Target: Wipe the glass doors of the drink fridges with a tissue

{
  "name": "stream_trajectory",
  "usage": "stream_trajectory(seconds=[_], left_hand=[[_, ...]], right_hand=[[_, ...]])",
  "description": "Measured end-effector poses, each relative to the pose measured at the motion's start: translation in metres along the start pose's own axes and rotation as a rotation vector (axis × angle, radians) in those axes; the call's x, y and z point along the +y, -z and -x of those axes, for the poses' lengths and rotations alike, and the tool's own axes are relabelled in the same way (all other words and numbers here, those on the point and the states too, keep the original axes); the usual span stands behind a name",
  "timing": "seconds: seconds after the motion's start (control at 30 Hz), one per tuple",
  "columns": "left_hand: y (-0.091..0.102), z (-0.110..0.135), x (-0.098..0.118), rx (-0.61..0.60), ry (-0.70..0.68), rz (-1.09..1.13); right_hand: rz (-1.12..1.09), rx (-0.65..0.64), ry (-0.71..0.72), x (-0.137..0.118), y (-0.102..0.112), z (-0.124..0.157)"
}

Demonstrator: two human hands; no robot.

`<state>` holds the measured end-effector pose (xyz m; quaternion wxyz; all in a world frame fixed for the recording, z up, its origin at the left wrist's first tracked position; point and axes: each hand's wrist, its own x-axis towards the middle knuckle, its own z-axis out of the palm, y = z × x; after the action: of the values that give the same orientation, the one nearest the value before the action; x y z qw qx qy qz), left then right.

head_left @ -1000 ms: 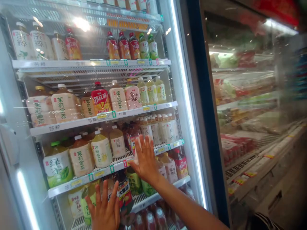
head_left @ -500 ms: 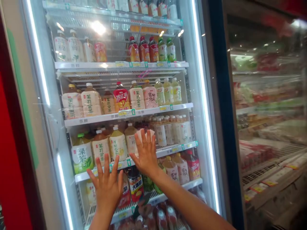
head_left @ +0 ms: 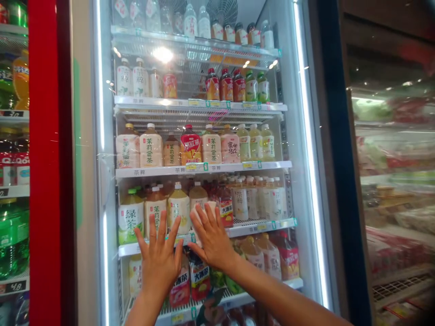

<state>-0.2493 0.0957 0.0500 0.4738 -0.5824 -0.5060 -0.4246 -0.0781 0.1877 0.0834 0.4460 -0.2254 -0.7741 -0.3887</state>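
Cloth [head_left: 212, 207]: 1, beneath right hand [head_left: 215, 243]: 1 | left hand [head_left: 159, 254]: 1, spread wide

Clear bottles [head_left: 190, 23] are standing on the top shelf [head_left: 197, 41], with a round grille [head_left: 222, 10] showing behind. On the second shelf [head_left: 193, 103], white-labelled bottles [head_left: 132, 81] are standing at the left, red-capped bottles [head_left: 226, 86] and green-capped bottles [head_left: 257, 88] at the right. A red-labelled jug [head_left: 190, 147] is standing among paler ones on the third shelf [head_left: 163, 172]. Small white-capped bottles [head_left: 240, 201] are crowding the right of the fourth shelf [head_left: 244, 230]. Light strips [head_left: 312, 163] are glowing down both sides. Left of a red post [head_left: 45, 163], an orange bottle [head_left: 21, 81] is standing above green bottles [head_left: 13, 240]; a price tag [head_left: 12, 287] is showing 4.8. At the far right, blurred packs [head_left: 401, 240] are lying on racks.
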Motion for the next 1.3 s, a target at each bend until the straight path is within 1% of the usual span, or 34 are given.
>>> stream_trajectory(seconds=[0.07,0.17,0.23,0.27,0.37,0.4,0.43,0.53,0.57,0.63,0.67,0.73,0.77,0.8,0.83,0.93,0.97,1.03,1.1,1.17,1.2,1.3], left_hand=[[0.003,-0.013,-0.004,0.000,-0.034,-0.002],[0.007,-0.034,-0.006,0.015,-0.085,-0.015],[0.009,-0.044,-0.004,0.039,-0.101,-0.023],[0.009,-0.048,-0.003,0.051,-0.106,-0.024],[0.007,-0.055,0.001,0.060,-0.143,-0.019],[0.006,-0.059,0.002,0.058,-0.163,-0.020],[0.005,-0.064,0.003,0.059,-0.185,-0.024],[-0.001,-0.084,0.007,0.062,-0.217,-0.051],[-0.003,-0.091,0.010,0.066,-0.218,-0.058],[-0.006,-0.102,0.016,0.067,-0.224,-0.058],[-0.008,-0.107,0.019,0.067,-0.232,-0.053],[-0.012,-0.113,0.027,0.068,-0.258,-0.044],[-0.015,-0.117,0.030,0.066,-0.274,-0.041],[-0.017,-0.121,0.035,0.064,-0.290,-0.041],[-0.020,-0.125,0.039,0.063,-0.306,-0.040],[-0.030,-0.143,0.058,0.058,-0.338,-0.038],[-0.033,-0.149,0.065,0.062,-0.345,-0.036],[-0.038,-0.161,0.081,0.078,-0.358,-0.032],[-0.043,-0.170,0.095,0.092,-0.380,-0.026],[-0.048,-0.179,0.108,0.078,-0.408,-0.019],[-0.050,-0.183,0.114,0.066,-0.416,-0.017],[-0.058,-0.196,0.130,0.042,-0.416,-0.023]], right_hand=[[0.013,0.009,0.017,0.014,0.003,-0.013],[0.039,0.076,-0.103,0.037,0.011,-0.050],[0.050,0.090,-0.139,0.045,0.016,-0.060],[0.050,0.078,-0.115,0.047,0.017,-0.057],[0.053,0.005,0.059,0.054,0.019,-0.042],[0.058,-0.009,0.092,0.061,0.020,-0.042],[0.063,-0.007,0.089,0.070,0.022,-0.047],[0.071,0.060,-0.072,0.100,0.031,-0.074],[0.068,0.079,-0.116,0.107,0.033,-0.078],[0.062,0.078,-0.132,0.113,0.036,-0.072],[0.062,0.061,-0.102,0.114,0.037,-0.062],[0.072,0.010,0.005,0.117,0.038,-0.040],[0.081,-0.012,0.044,0.122,0.039,-0.033],[0.092,-0.024,0.054,0.129,0.040,-0.031],[0.102,-0.021,0.025,0.138,0.043,-0.034],[0.113,0.031,-0.155,0.165,0.050,-0.052],[0.110,0.047,-0.188,0.171,0.051,-0.053],[0.103,0.053,-0.192,0.177,0.052,-0.044],[0.103,0.026,-0.136,0.181,0.053,-0.027],[0.109,-0.014,-0.108,0.194,0.058,-0.020],[0.113,-0.026,-0.136,0.204,0.062,-0.024],[0.140,-0.030,-0.319,0.237,0.074,-0.043]])
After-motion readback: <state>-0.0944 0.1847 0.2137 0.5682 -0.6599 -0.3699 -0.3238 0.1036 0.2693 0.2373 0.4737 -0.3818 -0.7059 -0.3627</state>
